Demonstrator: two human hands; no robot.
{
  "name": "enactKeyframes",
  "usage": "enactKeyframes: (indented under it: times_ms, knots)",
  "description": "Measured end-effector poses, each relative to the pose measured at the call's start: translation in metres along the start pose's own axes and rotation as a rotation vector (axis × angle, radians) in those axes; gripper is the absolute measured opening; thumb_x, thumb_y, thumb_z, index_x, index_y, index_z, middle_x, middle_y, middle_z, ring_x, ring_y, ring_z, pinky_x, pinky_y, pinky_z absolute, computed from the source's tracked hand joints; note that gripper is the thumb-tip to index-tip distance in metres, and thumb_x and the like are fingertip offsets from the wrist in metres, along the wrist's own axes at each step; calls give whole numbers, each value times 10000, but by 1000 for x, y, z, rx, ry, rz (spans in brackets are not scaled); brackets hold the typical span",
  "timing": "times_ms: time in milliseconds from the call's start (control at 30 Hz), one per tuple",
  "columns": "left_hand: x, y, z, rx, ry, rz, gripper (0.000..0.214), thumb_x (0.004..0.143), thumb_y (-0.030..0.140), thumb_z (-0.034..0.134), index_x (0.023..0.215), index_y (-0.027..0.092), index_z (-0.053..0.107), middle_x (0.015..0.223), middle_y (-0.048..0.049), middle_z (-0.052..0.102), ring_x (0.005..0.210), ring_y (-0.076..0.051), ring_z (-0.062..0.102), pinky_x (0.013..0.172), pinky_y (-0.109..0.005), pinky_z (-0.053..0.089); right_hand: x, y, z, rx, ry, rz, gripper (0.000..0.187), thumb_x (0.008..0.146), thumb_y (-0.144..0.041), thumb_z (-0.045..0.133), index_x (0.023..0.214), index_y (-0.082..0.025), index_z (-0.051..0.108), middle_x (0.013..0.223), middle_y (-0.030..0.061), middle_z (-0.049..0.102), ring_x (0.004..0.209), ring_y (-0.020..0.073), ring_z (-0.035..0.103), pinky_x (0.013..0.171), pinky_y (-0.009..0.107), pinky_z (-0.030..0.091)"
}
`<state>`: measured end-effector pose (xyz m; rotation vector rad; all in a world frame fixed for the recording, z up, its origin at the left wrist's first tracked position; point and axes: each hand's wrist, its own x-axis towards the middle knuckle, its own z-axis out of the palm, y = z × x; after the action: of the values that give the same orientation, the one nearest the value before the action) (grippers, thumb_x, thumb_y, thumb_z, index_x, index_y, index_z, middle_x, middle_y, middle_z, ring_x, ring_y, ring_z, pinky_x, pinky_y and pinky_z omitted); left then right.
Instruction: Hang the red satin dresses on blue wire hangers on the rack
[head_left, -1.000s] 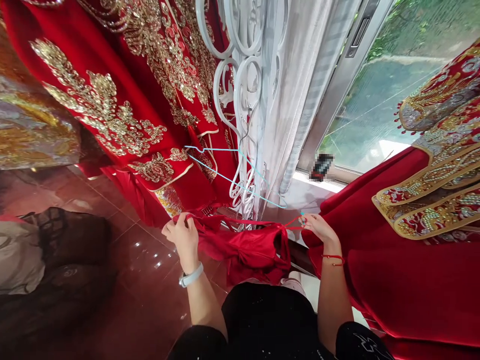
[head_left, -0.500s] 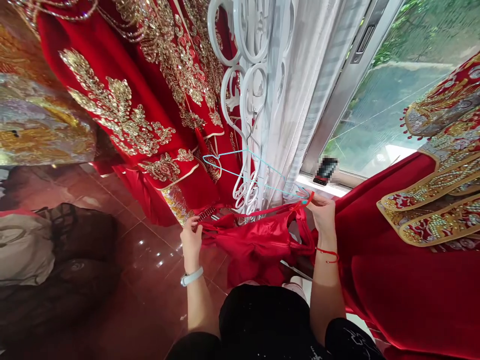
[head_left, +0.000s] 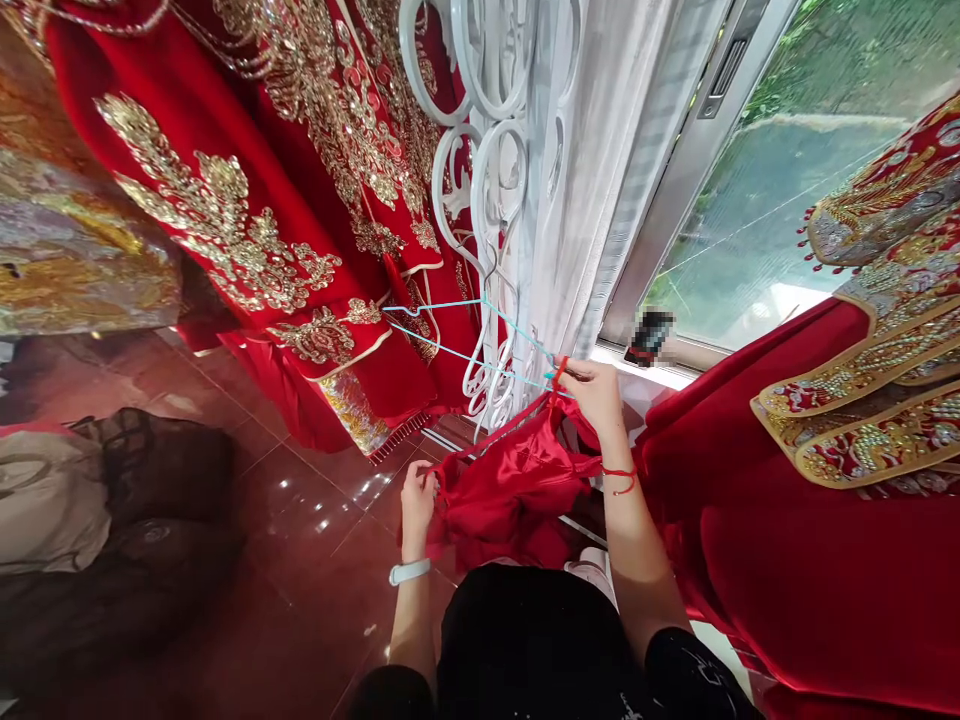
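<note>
A shiny red satin garment (head_left: 510, 480) stretches between my hands in front of my body. Its left part is pinched in my left hand (head_left: 418, 492), whose fingers are closed on the cloth. My right hand (head_left: 595, 392) is closed on a red strap of the garment, up against the right end of a light blue wire hanger (head_left: 457, 352). The strap lies at that end of the hanger. The hanger's hook (head_left: 491, 262) reaches up to the white scrolled metal rack; its left end is bare, close to an embroidered red jacket (head_left: 300, 260).
Gold-embroidered red garments hang at left, by a white scrolled rack (head_left: 502, 190) and white curtain (head_left: 600, 120). A window (head_left: 765, 220) and another beaded red costume (head_left: 847, 440) are at right. A dark mesh-covered bag (head_left: 165, 490) lies on the tiled floor (head_left: 315, 590).
My right hand has moved left and slightly up with the strap, onto the hanger's end. My left hand has moved right and a little down, so the garment is less stretched.
</note>
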<state>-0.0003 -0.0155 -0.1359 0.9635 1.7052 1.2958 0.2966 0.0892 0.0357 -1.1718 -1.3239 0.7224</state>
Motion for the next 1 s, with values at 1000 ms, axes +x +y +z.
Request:
enactKeyframes:
  times_ms: [1000]
  knots:
    - [53,155,-52,-279,-29,219,686,625,531,886,1167,138,735,981,-91,786,677,-139,711,657,-278,601,59,-17,-40,-616,-56,-466,260,828,-190,540,885,-232,790,662,31,587,728,238,507,718,344,436]
